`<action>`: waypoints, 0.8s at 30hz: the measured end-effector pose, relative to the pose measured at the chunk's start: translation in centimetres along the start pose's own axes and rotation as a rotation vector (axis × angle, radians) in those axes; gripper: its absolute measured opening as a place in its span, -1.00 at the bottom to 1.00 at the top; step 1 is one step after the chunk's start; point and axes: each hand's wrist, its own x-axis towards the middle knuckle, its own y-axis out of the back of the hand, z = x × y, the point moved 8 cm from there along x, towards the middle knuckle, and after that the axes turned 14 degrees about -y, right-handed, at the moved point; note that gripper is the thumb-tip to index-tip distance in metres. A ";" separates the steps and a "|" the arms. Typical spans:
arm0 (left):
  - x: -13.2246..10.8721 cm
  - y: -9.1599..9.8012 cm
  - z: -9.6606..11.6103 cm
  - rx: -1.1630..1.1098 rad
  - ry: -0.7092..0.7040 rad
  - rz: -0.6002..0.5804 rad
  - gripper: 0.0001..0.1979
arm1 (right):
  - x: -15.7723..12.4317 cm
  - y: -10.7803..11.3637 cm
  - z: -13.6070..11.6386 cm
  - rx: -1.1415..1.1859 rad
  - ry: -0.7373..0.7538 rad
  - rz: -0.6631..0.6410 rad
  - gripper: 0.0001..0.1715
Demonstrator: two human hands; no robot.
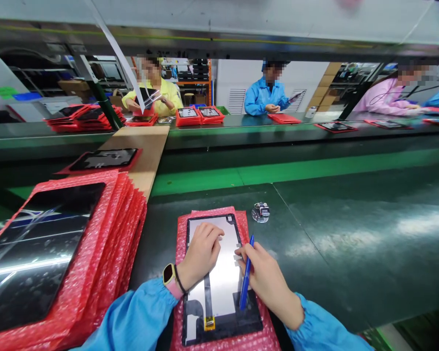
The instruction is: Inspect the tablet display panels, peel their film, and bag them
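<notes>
A flat display panel [223, 297] lies on red bubble wrap [270, 336] before me, its silvery back facing up. It has black edges, a dark flex strip and a small yellow patch [209, 322] near the bottom. Over the panel's upper left part is my left hand [204, 248], fingers bent and held together; whatever they may pinch is hidden. My right hand [265, 275], at the panel's right edge, is closed around a blue pen [246, 273]. The pen slants across the hand, one end pointing down over the panel.
On the left rises a tall stack of red bubble-wrap sleeves [113, 243] topped by a dark glossy panel [47, 243]. A small metal counter [261, 212] sits beyond my right hand. A wooden board [149, 161] bridges to the far bench, where several co-workers handle panels.
</notes>
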 end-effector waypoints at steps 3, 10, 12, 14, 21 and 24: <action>-0.1 0.2 -0.2 -0.005 0.013 0.014 -0.75 | 0.3 -0.3 -0.4 -0.022 0.017 -0.036 -0.72; -0.1 -0.3 -0.3 -0.016 0.015 0.000 -0.70 | 0.7 -0.7 -0.7 -0.011 0.017 -0.041 -0.65; -0.1 -0.4 -0.4 -0.014 0.017 -0.007 -0.70 | 1.1 -0.6 -0.9 -0.013 0.018 -0.052 -0.62; -0.1 -0.5 -0.5 -0.006 0.021 -0.016 -0.69 | 1.5 -0.5 -1.1 -0.026 0.024 -0.062 -0.59; -0.1 -0.7 -0.8 0.064 0.068 -0.064 -0.67 | 1.0 -1.1 -1.9 -0.126 0.082 -0.022 -0.60; -0.2 -1.2 -0.9 0.114 0.080 -0.107 -0.60 | 0.6 -1.6 -2.0 -0.105 0.118 -0.014 -0.61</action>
